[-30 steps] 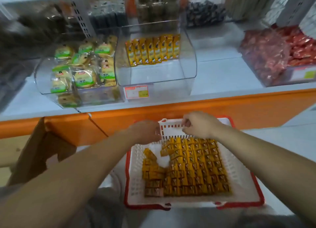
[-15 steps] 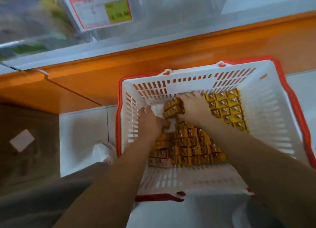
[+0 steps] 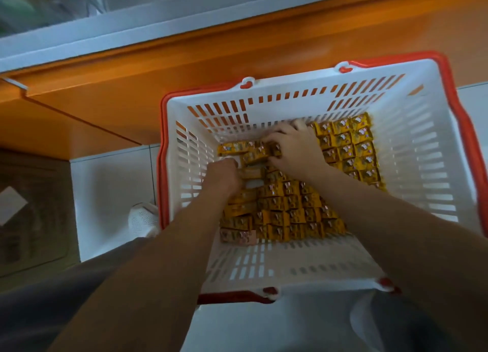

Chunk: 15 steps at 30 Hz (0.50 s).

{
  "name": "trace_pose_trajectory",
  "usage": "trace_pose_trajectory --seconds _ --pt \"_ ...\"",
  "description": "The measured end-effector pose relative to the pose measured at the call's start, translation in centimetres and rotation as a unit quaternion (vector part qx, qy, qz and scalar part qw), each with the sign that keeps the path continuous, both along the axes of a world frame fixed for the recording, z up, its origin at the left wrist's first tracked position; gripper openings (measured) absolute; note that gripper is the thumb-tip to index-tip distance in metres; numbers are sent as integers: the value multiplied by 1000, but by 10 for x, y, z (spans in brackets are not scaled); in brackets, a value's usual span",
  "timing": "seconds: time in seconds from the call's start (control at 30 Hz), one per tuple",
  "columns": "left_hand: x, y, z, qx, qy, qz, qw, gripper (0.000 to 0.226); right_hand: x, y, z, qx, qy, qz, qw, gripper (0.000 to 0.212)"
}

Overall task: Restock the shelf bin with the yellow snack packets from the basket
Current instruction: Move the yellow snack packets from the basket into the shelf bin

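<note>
A: Where are the yellow packets (image 3: 287, 209)?

B: All in the basket (image 3: 427, 150), which sits on the floor (image 3: 111, 193) below the orange shelf front (image 3: 184, 61). Most stand in tight rows across its bottom. Some loose packets (image 3: 237, 148) lie at the far left corner. I can't make out the bin, because the top of the view is blurred.

A: And the hands?

B: The right hand (image 3: 297, 150) has its fingers curled over the loose packets and is pinching some. The left hand (image 3: 224, 176) is curled just beside it, against the packets. Its fingers are hidden, so I can't tell whether it holds any.

A: How will they handle?

B: Light, I'd say, with slick, crinkly wrappers, so a stack could slide apart. Best to squeeze a row from both ends, or take a few by their long sides.
</note>
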<state>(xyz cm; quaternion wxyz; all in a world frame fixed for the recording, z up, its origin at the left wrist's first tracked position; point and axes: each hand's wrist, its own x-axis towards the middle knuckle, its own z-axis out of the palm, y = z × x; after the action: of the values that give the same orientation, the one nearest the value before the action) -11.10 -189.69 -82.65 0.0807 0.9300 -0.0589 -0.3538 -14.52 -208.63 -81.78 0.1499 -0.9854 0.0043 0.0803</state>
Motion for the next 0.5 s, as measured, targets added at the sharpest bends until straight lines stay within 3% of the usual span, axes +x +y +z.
trace_pose_trajectory --seconds 0.27,0.4,0.5 --pt "6 0 7 -73 26 27 997 56 -13 -8 9 38 -46 -7 998 37" --pt "4 3 10 -153 58 114 980 35 -14 -4 13 72 -62 -14 995 37" --pt "-3 4 8 -161 112 115 974 46 -16 -1 16 86 -52 8 995 39"
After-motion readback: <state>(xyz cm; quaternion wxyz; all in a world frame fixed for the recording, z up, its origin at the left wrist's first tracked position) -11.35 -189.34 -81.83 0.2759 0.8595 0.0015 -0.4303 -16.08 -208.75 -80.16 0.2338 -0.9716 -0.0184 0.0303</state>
